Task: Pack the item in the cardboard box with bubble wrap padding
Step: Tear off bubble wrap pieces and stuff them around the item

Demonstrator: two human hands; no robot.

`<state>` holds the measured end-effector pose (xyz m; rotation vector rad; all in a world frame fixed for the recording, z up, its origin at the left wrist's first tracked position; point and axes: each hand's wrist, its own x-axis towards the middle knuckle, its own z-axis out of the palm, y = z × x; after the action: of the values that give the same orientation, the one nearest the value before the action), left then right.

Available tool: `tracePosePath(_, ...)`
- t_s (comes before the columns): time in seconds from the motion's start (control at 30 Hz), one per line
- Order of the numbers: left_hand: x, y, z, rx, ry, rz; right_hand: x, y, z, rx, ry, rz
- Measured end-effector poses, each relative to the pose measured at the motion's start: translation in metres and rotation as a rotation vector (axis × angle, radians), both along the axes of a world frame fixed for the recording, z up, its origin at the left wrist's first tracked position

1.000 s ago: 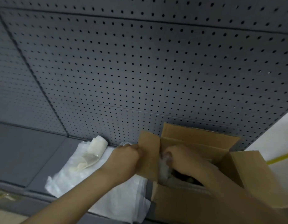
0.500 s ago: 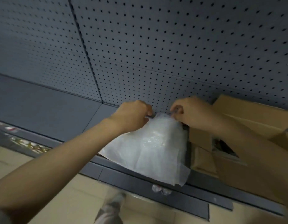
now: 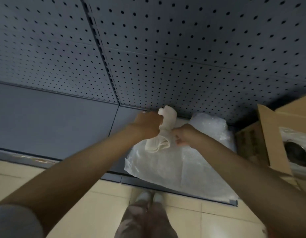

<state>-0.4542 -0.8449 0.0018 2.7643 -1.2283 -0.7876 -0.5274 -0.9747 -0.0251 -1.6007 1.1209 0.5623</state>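
Both hands are working over the shelf (image 3: 45,124) right now; the left hand (image 3: 148,125) is wrapping its grip tight around the middle of a cream foam roll (image 3: 163,133), holding it upright and a little tilted, its top end poking up against the pegboard (image 3: 166,57); the right hand (image 3: 185,134) is pinching at the roll's lower right edge, its grip narrow, fingers curled in and touching the foam; whether it is actually clamping the sheet, I cannot tell. Below the roll, the bubble wrap (image 3: 174,165) is lying spread flat on the shelf, its near edge hanging over the front lip; a bunched part of it is sitting back by the pegboard, just right of the right hand. Over at the far right, the box (image 3: 269,143) is standing open on the shelf, flaps up; something dark, the item (image 3: 293,150), is showing inside with clear wrap around it, blurred. Tiled floor (image 3: 80,203) is showing below.
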Motion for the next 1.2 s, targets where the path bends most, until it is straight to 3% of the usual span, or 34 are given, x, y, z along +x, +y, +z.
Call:
tracePosePath(0.13,0.0,0.007,-0.027,0.074,0.182,-0.022,0.01,0.005,-0.032,0.16,-0.056,-0.143)
tracePosePath(0.3,0.002,0.033,-0.035,0.001,0.284,0.095,0.002,0.009,-0.034,0.203,-0.201,0.076)
tracePosePath(0.4,0.001,0.04,-0.01,-0.349,-0.028,0.205,-0.009,-0.001,-0.022,-0.089,-0.348,0.258)
tracePosePath(0.5,-0.005,0.034,0.02,-0.645,-0.257,0.144,-0.021,-0.014,-0.001,-0.487,-0.515,0.337)
tracePosePath(0.67,-0.032,0.009,0.067,-0.459,0.224,0.033,-0.043,-0.023,0.062,-0.568,-0.654,0.178)
tracePosePath(0.77,-0.057,-0.006,0.086,-0.543,0.214,-0.108,-0.06,-0.03,0.1,-0.47,-0.615,-0.159)
tracePosePath(0.93,-0.101,-0.052,0.106,-0.633,-0.093,-0.224,-0.106,-0.056,0.14,-0.22,-0.579,-0.489)
tracePosePath(1.1,-0.14,-0.113,0.118,-0.681,-0.146,-0.354,-0.183,-0.115,0.166,0.161,-0.576,-0.44)
tracePosePath(1.2,-0.172,-0.154,0.121,-0.652,-0.167,-0.44,-0.241,-0.156,0.177,0.029,-0.517,-0.139)
